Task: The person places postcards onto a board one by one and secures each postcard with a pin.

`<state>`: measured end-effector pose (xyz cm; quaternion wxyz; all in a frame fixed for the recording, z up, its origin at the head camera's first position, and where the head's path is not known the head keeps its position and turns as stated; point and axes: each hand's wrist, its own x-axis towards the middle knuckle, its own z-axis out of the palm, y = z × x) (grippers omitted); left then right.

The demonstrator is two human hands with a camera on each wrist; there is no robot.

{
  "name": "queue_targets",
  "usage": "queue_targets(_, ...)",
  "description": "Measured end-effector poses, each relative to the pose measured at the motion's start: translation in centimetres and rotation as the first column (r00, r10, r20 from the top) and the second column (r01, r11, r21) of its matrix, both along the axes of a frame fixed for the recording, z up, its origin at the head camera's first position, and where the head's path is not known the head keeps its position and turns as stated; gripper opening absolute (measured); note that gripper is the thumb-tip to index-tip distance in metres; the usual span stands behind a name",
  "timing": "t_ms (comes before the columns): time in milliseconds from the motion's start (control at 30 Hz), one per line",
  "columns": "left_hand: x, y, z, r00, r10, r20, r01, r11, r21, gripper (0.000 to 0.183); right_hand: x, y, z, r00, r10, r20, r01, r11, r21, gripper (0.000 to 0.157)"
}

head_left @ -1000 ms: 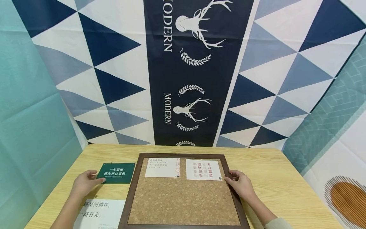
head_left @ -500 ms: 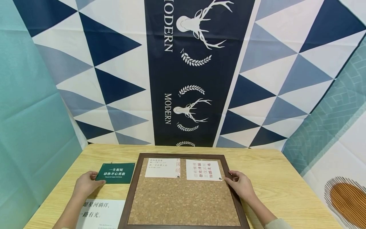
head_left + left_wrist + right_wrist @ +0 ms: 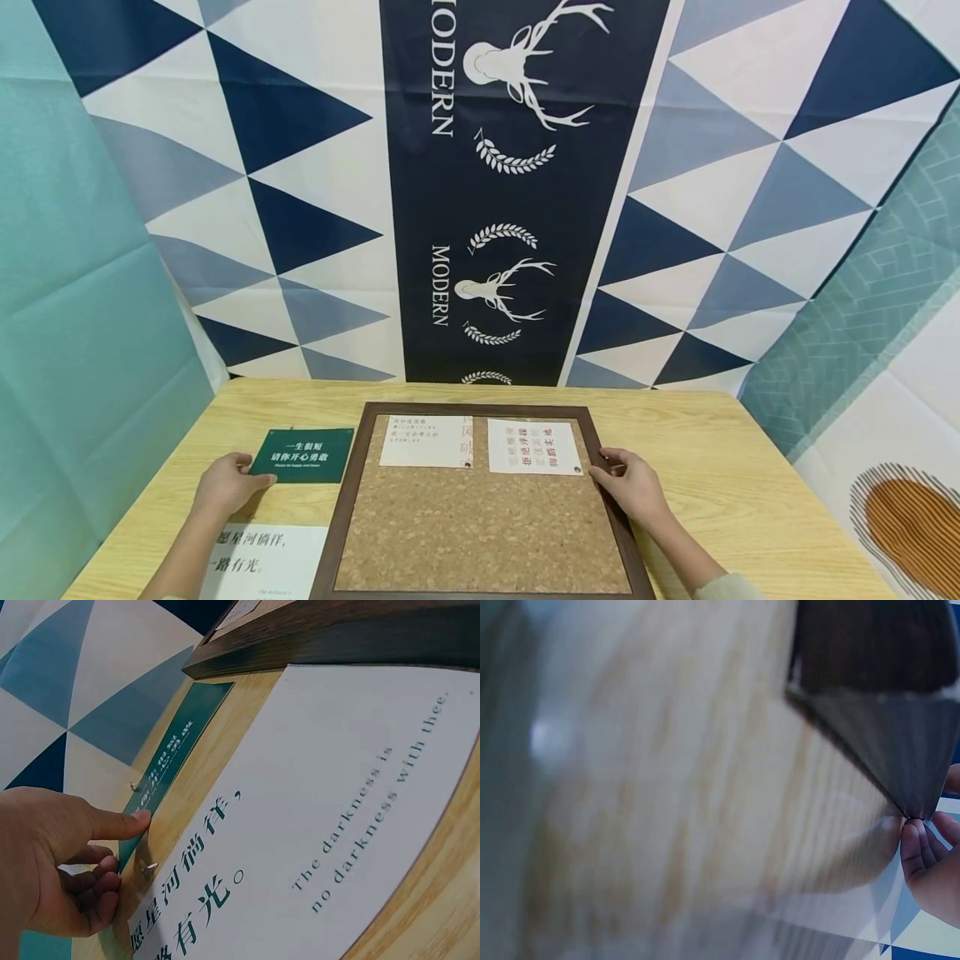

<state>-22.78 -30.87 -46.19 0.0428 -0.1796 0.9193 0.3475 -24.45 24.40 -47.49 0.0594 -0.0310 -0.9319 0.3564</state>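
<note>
Head view: I see scarcely any change, so work seems paused: the left hand (image 3: 223,487) pinches the green card (image 3: 311,458) on the counter (image 3: 735,483), left of the corkboard (image 3: 483,529) the right hand (image 3: 636,486) grips.

In front of me I see a patterned cloth (image 3: 318,200), its white ground set with navy and grey-blue triangles. Down its middle runs a dark navy panel (image 3: 566,200) bearing white deer heads, leafy sprigs and the word MODERN turned sideways. A plain pale teal cloth (image 3: 82,333) hangs to my left. To my right, a teal-and-white cloth (image 3: 888,358) carries a striped orange-brown oval (image 3: 911,533). The table (image 3: 727,483) before me shows pale yellowish wood grain.
</note>
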Motion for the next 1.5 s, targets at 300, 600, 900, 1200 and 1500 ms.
queue_targets(300, -0.1, 0.0, 0.2, 1.0, -0.023, -0.002, 0.023, 0.998, 0.055, 0.07, 0.1, 0.0, 0.1, 1.0, 0.004, 0.003, -0.004, 1.0, -0.002, 0.046)
queue_targets(600, -0.3, -0.1, 0.0, 0.999, -0.038, -0.004, 0.039, 0.994, 0.105, 0.067, 0.0, 0.1, 0.1, 1.0, 0.004, -0.003, -0.004, 1.0, -0.001, 0.045)
queue_targets(900, -0.6, -0.4, 0.2, 1.0, -0.026, -0.012, 0.027, 0.993, 0.119, 0.065, 0.0, -0.1, 0.0, 1.0, 0.006, -0.01, -0.006, 1.0, 0.002, 0.045)
queue_targets(1200, -0.4, -1.4, 0.7, 0.999, -0.015, -0.042, 0.025, 0.969, 0.246, 0.067, -0.1, 0.0, -0.1, 1.0, 0.002, -0.012, -0.002, 1.0, 0.002, 0.044)
queue_targets(1500, -0.2, -3.2, 0.7, 0.999, -0.037, -0.017, 0.041, 0.885, 0.463, 0.066, 0.0, 0.0, -0.1, 1.0, 0.002, -0.011, -0.002, 1.0, 0.007, 0.044)
